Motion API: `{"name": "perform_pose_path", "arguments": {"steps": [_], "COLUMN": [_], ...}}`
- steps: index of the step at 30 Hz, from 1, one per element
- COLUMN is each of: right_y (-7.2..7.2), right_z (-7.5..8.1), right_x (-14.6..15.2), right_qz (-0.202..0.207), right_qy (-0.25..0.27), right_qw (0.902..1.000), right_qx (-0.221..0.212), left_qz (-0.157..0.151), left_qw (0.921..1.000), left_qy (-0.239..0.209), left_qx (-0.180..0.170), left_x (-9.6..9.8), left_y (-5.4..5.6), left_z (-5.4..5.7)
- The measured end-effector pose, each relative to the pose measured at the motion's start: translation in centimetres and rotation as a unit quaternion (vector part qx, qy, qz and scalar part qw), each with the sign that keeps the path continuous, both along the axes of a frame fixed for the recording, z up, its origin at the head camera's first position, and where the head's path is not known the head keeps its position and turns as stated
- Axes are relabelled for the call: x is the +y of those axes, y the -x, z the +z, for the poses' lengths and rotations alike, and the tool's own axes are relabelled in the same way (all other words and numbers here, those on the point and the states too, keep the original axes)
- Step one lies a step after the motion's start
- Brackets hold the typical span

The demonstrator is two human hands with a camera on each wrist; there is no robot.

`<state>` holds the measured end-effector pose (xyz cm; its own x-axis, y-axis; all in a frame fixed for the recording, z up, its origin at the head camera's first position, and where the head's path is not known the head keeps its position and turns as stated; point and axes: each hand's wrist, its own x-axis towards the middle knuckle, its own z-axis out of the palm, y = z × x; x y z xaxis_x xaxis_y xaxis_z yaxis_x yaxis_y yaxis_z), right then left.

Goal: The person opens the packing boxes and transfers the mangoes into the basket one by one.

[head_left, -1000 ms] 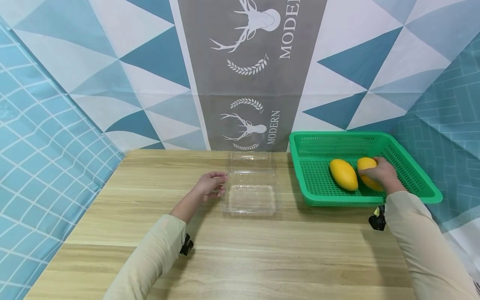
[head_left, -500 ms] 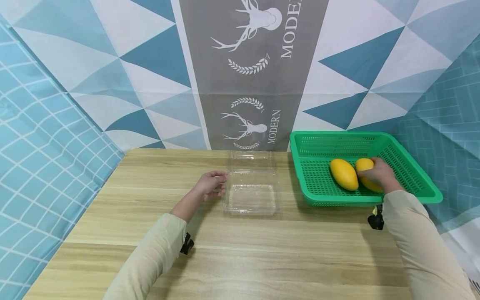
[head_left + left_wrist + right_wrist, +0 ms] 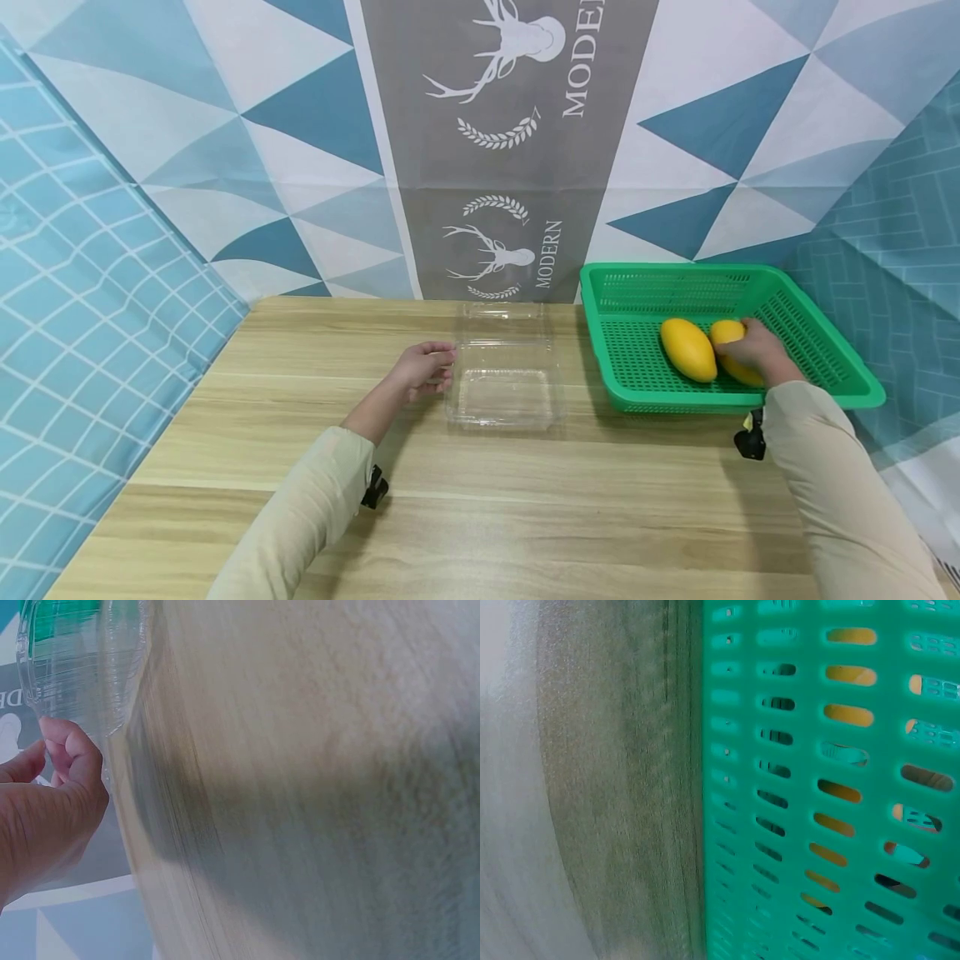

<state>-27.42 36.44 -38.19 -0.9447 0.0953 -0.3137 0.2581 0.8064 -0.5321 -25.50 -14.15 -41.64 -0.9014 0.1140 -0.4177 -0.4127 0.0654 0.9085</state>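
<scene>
In the head view, a clear plastic clamshell container stands with its lid raised on the wooden table. My left hand is at its left side, thumb and index finger pinching the rim; the left wrist view shows this hand against the container's edge. Inside a green plastic basket lie two yellow mangoes. The left mango lies untouched by a hand. Around the right mango curl the fingers of my right hand. Basket wall hides that hand in the right wrist view.
Patterned cloth rises behind the table, and blue-tiled cloth hangs along the left. The basket's front wall stands between the right forearm and the mangoes. Dark cameras are strapped at both wrists.
My right hand has shifted slightly left together with the mango it grips, closer to the other mango. The left hand and the container have stayed in place.
</scene>
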Motion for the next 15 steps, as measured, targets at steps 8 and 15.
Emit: {"name": "perform_pose_path", "arguments": {"steps": [8, 15], "right_y": [-0.08, -0.36], "right_z": [-0.08, -0.06], "right_x": [0.13, 0.38], "right_qz": [-0.01, -0.029], "right_qy": [0.013, 0.011], "right_qw": [0.9999, 0.9995], "right_qx": [-0.002, -0.003], "left_qz": [0.003, 0.001], "left_qw": [1.0, 1.0], "left_qy": [0.003, -0.003], "left_qx": [-0.005, -0.008], "left_x": [0.2, 0.38], "left_y": [0.15, 0.23], "left_z": [-0.03, -0.24]}}
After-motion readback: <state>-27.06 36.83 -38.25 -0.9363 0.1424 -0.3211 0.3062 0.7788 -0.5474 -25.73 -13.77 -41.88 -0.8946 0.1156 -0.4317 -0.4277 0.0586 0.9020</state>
